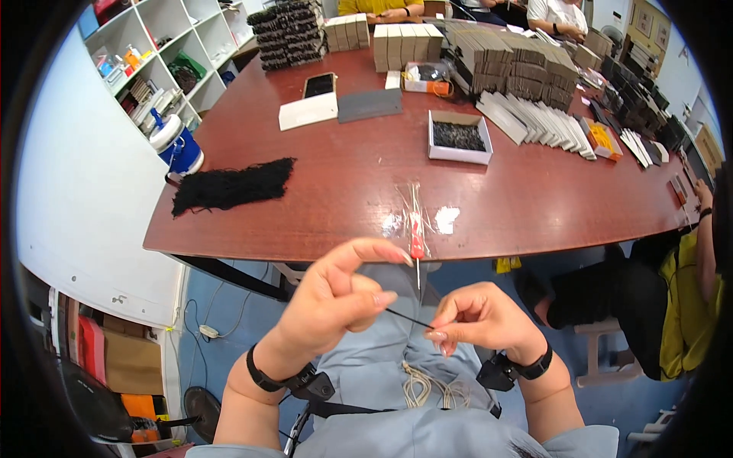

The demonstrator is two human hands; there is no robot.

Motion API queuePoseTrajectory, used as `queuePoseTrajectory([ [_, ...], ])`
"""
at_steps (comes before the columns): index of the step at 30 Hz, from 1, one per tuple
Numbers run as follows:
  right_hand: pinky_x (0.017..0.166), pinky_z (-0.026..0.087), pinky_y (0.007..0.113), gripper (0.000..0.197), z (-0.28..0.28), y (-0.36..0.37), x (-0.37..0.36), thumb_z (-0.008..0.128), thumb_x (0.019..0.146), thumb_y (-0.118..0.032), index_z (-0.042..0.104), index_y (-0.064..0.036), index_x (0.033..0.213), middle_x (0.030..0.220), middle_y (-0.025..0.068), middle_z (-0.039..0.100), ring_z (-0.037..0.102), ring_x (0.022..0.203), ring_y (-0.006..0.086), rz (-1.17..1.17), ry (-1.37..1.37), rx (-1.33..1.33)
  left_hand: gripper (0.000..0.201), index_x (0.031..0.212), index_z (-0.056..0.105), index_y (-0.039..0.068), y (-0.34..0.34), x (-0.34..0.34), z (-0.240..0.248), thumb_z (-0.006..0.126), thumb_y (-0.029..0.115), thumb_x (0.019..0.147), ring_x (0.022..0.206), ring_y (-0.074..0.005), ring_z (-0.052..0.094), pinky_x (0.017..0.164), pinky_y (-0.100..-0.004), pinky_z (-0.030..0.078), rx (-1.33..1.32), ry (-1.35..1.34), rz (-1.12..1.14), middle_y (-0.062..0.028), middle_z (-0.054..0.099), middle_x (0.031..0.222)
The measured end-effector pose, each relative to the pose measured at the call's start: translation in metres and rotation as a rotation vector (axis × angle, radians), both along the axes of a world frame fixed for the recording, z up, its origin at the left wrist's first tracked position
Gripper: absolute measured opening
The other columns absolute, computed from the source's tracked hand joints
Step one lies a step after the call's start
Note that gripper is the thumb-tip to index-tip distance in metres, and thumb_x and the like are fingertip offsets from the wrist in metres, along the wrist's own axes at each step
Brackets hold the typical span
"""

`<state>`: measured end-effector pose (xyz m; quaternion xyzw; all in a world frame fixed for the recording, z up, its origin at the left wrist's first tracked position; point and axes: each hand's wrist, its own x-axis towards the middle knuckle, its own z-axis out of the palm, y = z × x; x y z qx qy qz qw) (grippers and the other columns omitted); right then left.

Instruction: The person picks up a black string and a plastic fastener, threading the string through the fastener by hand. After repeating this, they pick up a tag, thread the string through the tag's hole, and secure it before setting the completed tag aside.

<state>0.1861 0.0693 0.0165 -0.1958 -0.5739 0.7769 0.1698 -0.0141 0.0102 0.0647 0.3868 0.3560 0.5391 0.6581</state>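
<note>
A short length of thin black cord runs taut between my two hands, above my lap and in front of the table edge. My left hand grips one end under the thumb, with its index finger arched out toward a red-handled tool. That tool lies at the table's edge, its thin metal shaft jutting toward me beside the fingertip; whether they touch I cannot tell. In a pinch of thumb and fingers, my right hand holds the cord's other end. A bundle of black cords lies at the left of the table.
On the reddish table stand a white box of black pieces, fanned pale cards, stacked grey cards and a phone. Pale cords rest on my lap. A seated person is at the right.
</note>
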Motion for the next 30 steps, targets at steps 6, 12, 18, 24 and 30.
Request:
queuePoseTrajectory([
  [6,0.080,0.041,0.028,0.027,-0.018,0.010,0.004,0.060,0.072,-0.003,0.054,0.0035,0.098,0.095,0.0115,0.057,0.053,0.093,0.0179,0.268,0.110,0.421,0.040,0.118,0.036,0.007,0.012,0.009,0.002,0.044,0.008,0.079,0.054,-0.0249,0.055,0.052,-0.0304,0.041,0.434,0.892,-0.509,-0.0109,0.054,0.060],
  [12,0.072,0.041,0.022,0.029,-0.038,0.000,-0.016,0.057,0.079,-0.014,0.049,-0.0016,0.104,0.086,0.0035,0.054,0.051,0.076,0.0084,0.109,0.117,0.077,0.045,0.119,0.031,0.005,0.052,0.009,-0.001,0.046,0.027,0.082,0.068,-0.0338,0.057,0.058,-0.0377,0.043,0.335,1.176,-0.586,-0.0216,0.056,0.074],
  [18,0.045,0.022,0.017,0.028,-0.031,0.002,-0.007,0.041,0.088,-0.026,0.059,-0.0052,0.082,0.055,-0.0092,0.032,0.024,0.050,0.0009,0.000,-0.100,-0.040,0.031,0.098,0.047,-0.002,0.171,-0.093,-0.011,0.053,0.017,0.074,0.086,-0.0341,0.051,0.073,-0.0402,0.043,0.537,1.982,0.191,-0.0200,0.052,0.091],
  [24,0.044,0.021,0.017,0.026,-0.035,-0.002,0.011,0.043,0.087,-0.024,0.059,-0.0040,0.084,0.055,-0.0092,0.030,0.024,0.049,0.0011,-0.010,-0.106,-0.097,0.019,0.088,0.049,-0.004,0.253,-0.192,-0.057,0.050,0.007,0.072,0.077,-0.0299,0.056,0.066,-0.0363,0.047,0.389,2.398,0.363,-0.0195,0.054,0.086],
  [30,0.042,0.019,0.018,0.027,-0.048,-0.002,0.030,0.042,0.087,-0.025,0.058,-0.0031,0.082,0.052,-0.0096,0.027,0.022,0.047,0.0011,-0.124,-0.115,-0.168,0.014,0.082,0.052,-0.003,0.268,-0.191,-0.062,0.045,0.003,0.073,0.071,-0.0272,0.058,0.062,-0.0345,0.048,0.479,2.511,0.275,-0.0168,0.057,0.077],
])
